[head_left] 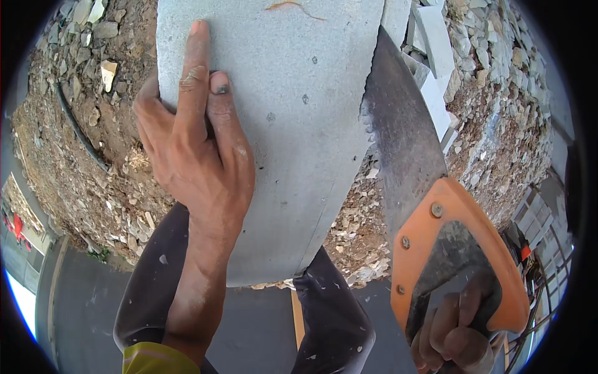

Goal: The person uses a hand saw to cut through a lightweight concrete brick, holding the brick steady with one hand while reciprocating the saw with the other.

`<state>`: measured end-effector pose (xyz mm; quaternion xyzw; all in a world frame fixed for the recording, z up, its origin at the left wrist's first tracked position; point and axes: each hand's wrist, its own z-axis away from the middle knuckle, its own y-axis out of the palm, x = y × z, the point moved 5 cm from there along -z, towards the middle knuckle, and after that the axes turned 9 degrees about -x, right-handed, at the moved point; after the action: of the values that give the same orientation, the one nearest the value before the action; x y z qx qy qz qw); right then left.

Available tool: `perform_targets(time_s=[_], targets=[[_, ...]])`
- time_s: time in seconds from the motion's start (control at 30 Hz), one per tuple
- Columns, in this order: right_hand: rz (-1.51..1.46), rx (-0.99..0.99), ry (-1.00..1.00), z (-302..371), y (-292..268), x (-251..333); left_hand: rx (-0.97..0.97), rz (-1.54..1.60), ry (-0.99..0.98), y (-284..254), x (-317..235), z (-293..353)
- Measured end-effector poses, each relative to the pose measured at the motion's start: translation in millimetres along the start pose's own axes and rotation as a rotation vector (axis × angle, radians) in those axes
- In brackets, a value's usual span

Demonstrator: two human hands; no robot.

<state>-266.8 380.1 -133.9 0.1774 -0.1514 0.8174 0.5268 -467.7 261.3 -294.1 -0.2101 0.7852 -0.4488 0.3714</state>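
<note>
A grey, flat-faced block (299, 143) stretches from the top of the view down to between my knees. My left hand (199, 143) lies on its left part, index finger and thumb extended on the face and the other fingers over the left edge. In my right hand (451, 330) is a hand saw (405, 131) with an orange handle; the fingers wrap round the grip. The toothed edge of the dark, worn blade meets the block's right edge near the top, where the cut side looks ragged. A thin line runs along the block's lower right part.
Broken stone and rubble (498, 106) cover the ground on both sides. Pale offcut pieces (436, 56) lie behind the blade. A dark hose or rod (78, 131) rests on the dirt at left. My dark-trousered legs (333, 318) flank the block's lower end.
</note>
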Motion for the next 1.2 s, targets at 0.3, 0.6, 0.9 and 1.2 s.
perform_targets(time_s=[0.3, 0.6, 0.9, 1.2], targets=[[-0.074, -0.183, 0.046, 12.9, 10.4, -6.5, 0.07, 0.077, 0.088, 0.5, 12.7, 2.2], [-0.049, -0.116, 0.048, 8.1, 21.9, 3.7, 0.015, 0.036, 0.048, -1.5, 6.1, 0.6], [0.175, -0.141, -0.222, 6.7, 23.9, -0.5, 0.029, -0.128, 0.032, -8.2, -7.6, -3.9], [0.452, -0.27, -0.14, 11.5, 17.2, 0.7, 0.203, -0.253, -0.086, 0.7, -14.4, -2.9]])
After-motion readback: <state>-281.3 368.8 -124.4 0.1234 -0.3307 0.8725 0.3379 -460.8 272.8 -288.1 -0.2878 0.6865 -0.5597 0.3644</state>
